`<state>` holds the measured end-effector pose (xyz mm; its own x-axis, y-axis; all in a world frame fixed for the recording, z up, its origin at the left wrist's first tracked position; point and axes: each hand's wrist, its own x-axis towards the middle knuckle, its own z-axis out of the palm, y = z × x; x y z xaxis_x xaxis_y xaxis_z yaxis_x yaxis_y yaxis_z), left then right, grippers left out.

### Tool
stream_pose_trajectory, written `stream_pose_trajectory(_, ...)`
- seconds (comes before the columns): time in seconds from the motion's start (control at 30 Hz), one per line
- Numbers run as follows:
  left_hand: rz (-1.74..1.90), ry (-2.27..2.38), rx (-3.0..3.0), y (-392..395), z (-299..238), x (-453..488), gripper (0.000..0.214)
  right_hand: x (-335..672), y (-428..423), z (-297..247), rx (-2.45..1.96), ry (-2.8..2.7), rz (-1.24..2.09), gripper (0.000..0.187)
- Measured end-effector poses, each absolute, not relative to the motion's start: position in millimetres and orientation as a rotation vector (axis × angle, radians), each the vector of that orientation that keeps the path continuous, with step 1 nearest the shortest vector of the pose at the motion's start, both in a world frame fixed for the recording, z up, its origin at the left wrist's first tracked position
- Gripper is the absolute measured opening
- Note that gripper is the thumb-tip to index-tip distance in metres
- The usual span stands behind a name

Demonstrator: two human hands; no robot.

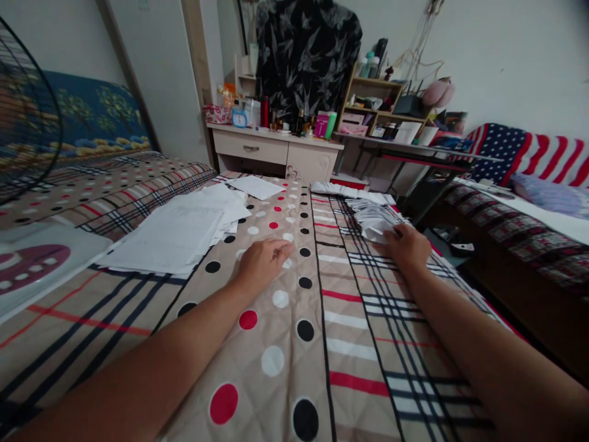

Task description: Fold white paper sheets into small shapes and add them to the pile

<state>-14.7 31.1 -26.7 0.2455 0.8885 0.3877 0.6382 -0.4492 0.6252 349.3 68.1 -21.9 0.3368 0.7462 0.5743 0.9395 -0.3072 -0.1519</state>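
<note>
My right hand [409, 247] is at the near end of a row of folded white papers [373, 216], its fingers closed on the edge of the nearest folded paper [376, 231]. The papers lie overlapped along the bed's right side. My left hand [263, 261] hovers low over the dotted bedspread [280, 299], fingers loosely bent with nothing visible in them. To its left is a spread stack of white paper sheets [170, 233] with faint printing. Beyond that stack lies a separate white sheet [257, 186].
A white plastic bag [46, 261] with a purple print lies at the left, beside a fan [27, 116]. Past the bed stands a white dresser [267, 150] bearing bottles and boxes. A shelf desk [391, 101] and a second bed [519, 215] are to the right.
</note>
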Motion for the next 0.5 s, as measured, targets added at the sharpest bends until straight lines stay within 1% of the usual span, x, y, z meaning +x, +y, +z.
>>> stream_pose_trajectory(0.13, 1.019, 1.377, 2.246, 33.3, -28.1, -15.7, 0.031, 358.5, 76.5, -22.8, -2.234, -1.503, -0.658, 0.030)
stream_pose_trajectory(0.3, 0.919, 1.423, 2.291, 34.2, -29.9, -14.6, 0.024, 348.1, 89.7, -17.7, -2.287, -1.653, -0.773, 0.027)
stream_pose_trajectory(0.4, 0.879, 1.473, 2.297, 32.2, -29.9, -12.8, 0.021, 349.2, 95.3, -15.8, -2.377, -1.597, -0.670, 0.028)
stream_pose_trajectory(0.5, 0.876, 1.483, 2.286, 27.4, -25.7, -12.0, 0.020, 359.3, 101.4, -17.9, -2.437, -1.450, -0.425, 0.032)
